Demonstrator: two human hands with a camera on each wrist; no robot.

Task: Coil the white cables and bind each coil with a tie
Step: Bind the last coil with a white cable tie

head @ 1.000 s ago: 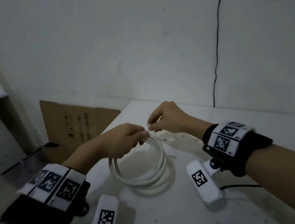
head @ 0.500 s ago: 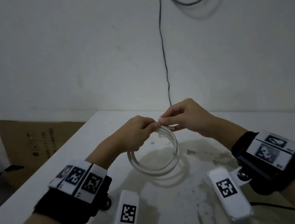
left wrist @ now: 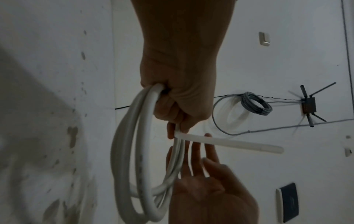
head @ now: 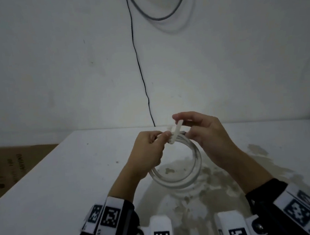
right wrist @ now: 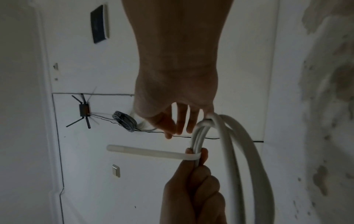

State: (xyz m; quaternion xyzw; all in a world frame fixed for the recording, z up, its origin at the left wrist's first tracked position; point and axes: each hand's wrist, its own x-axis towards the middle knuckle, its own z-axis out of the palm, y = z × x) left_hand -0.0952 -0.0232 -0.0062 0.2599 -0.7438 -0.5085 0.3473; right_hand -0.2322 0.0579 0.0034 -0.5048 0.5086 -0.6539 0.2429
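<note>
the white cable [head: 181, 169] was already wound into a coil of several loops, held up at centre frame in the head view, just above the stained white surface [head: 76, 173]. the left hand [head: 147, 151] was clenched round the top of the coil, and its thumb and forefinger pinched the base of a flat white tie [left wrist: 228, 143] against the bunched strands. in the left wrist view the tie stuck straight out to the right from that pinch, its free end loose in the air. the right hand [head: 208, 133] sat just beside, on the right of the coil; in the wrist views its fingers [right wrist: 180, 121] were spread and fairly straight, near the tie but not clearly gripping it. the head view hinted that its fingertips touched the tie's upper end, though that was too small to tell for sure.

judged from this, the coiling of this cable was done and the binding had only begun: the tie lay across the bundle but was not yet wrapped round or fastened. wrapping and closing it was left. no other white cables showed on the surface, so how many remained could not be told. a grey cable bundle [right wrist: 124, 121] hung on the wall, apart from the work.
</note>
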